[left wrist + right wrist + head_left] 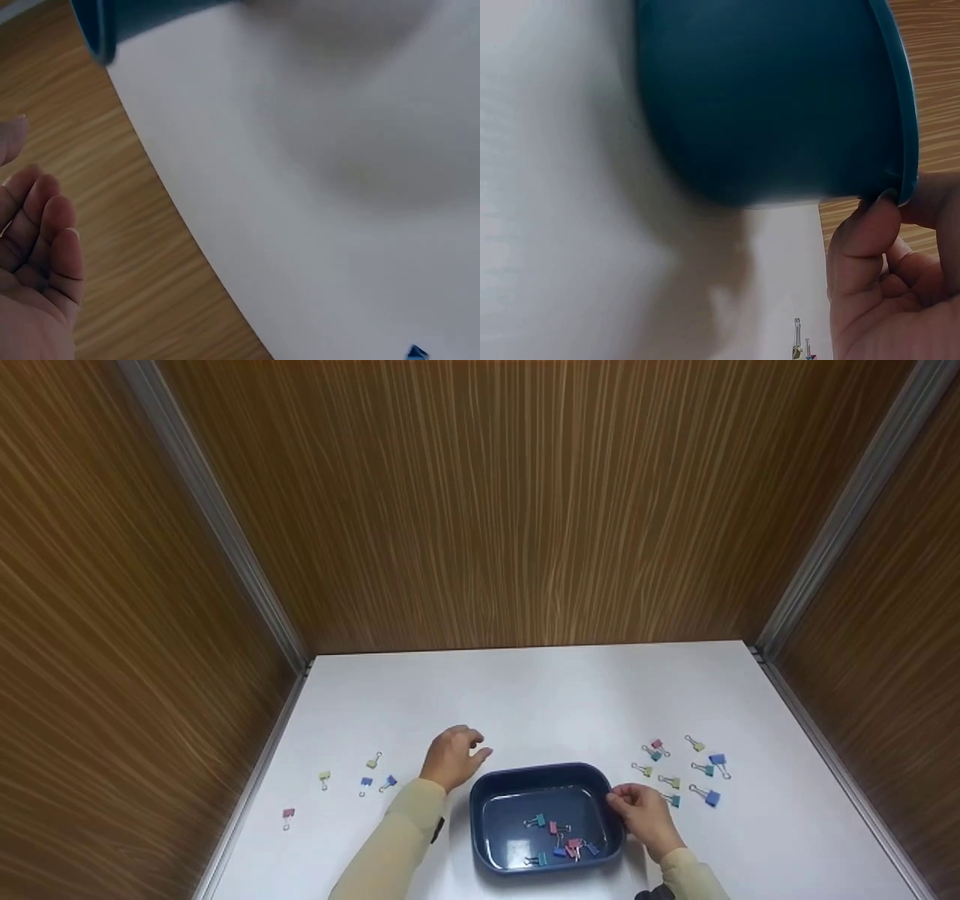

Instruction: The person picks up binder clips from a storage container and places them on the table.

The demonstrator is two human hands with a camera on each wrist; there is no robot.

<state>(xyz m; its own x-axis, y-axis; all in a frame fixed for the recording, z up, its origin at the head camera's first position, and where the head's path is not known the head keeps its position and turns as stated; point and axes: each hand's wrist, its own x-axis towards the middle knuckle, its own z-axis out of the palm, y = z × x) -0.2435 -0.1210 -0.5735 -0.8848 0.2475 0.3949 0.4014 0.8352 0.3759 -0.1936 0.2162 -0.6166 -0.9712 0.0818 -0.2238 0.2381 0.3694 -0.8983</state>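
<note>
A dark blue tray (496, 810) stands at the front of the white table, with several binder clips inside, among them a teal one (539, 820) and a pink one (553, 826). My right hand (646, 814) pinches the tray's right rim between thumb and fingers; the right wrist view shows the fingertips right at the rim (907, 112). Just off the tray's back left corner is my left hand (452, 756), holding nothing, its fingers loosely bent. In the left wrist view that hand (37, 247) appears apart from the tray's edge (105, 30).
Left of the tray lie scattered binder clips, including a yellow one (373, 763), a blue one (366, 782) and a pink one (289, 813). More lie to the right, such as a blue one (712, 798) and a yellow one (699, 746). Wood-grain panels (525, 510) wall the table in.
</note>
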